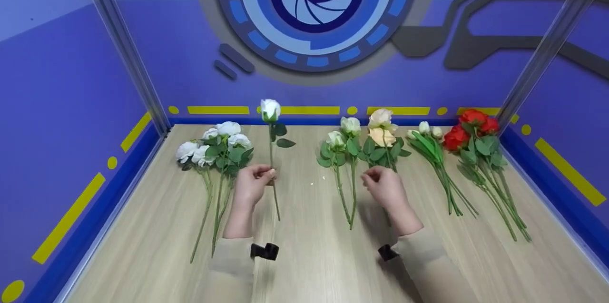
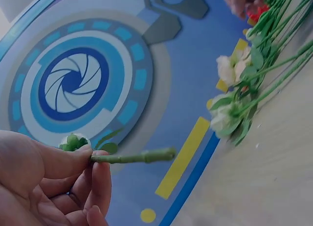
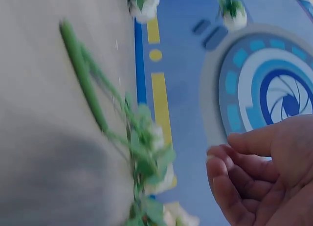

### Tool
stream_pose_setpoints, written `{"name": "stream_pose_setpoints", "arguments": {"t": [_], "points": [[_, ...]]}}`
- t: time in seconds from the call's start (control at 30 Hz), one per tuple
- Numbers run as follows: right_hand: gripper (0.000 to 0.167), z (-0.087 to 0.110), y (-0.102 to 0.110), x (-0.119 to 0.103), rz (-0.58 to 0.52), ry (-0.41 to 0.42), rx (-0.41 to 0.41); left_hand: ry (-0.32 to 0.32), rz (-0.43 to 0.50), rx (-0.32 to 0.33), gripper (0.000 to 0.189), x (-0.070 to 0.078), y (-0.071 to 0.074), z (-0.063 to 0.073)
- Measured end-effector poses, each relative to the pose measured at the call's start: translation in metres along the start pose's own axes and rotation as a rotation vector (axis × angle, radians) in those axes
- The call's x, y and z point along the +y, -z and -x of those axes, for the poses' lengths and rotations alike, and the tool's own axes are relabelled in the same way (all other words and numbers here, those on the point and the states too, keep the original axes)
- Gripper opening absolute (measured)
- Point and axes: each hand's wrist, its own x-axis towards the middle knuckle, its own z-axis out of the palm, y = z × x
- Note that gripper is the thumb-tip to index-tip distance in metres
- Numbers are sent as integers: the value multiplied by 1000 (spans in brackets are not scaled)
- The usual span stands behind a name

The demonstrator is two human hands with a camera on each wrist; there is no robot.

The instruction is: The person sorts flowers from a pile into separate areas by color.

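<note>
My left hand [image 1: 251, 185] pinches the stem of a single white rose [image 1: 270, 110] between thumb and fingers. The rose stands nearly upright above the table, its bloom at the top. In the left wrist view the cut end of its green stem [image 2: 137, 158] points out past the thumb. My right hand [image 1: 387, 190] hovers over the stems of the peach roses [image 1: 382, 137] with loosely curled fingers, holding nothing. The right wrist view shows a gap between its thumb and fingertips [image 3: 218, 162]. Two greenish-white roses [image 1: 351, 126] lie between the hands.
Several white flowers [image 1: 229, 129] lie at the left on the wooden table [image 1: 304, 255]. White tulips [image 1: 424, 127] and red flowers [image 1: 476, 118] lie at the right. Blue-purple walls [image 1: 157, 55] enclose the back and sides.
</note>
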Motion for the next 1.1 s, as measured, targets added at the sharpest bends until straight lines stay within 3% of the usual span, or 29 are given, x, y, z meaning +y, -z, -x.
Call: {"name": "stream_pose_setpoints", "arguments": {"t": [0.17,0.33,0.43,0.63,0.73,0.87,1.1], "points": [[11,18,-29,-24,-206,54,-179,2,2,-68,20,3,-17,5],[21,36,-54,-46,-284,129,-351,11,20,-141,19,4,-36,7],[22,40,-68,-55,-323,127,-382,14,52,-169,16,3,-44,6],[12,37,-88,-62,-385,101,-372,6,46,-162,13,-3,-47,2],[10,32,-93,-62,-372,94,-371,11,-10,-165,19,-6,-43,-2],[10,22,-99,-61,-352,81,-367,49,-164,-133,30,-11,-25,-11],[9,4,-112,-57,-209,-13,-336,138,-577,-29,32,-26,26,-28]]}}
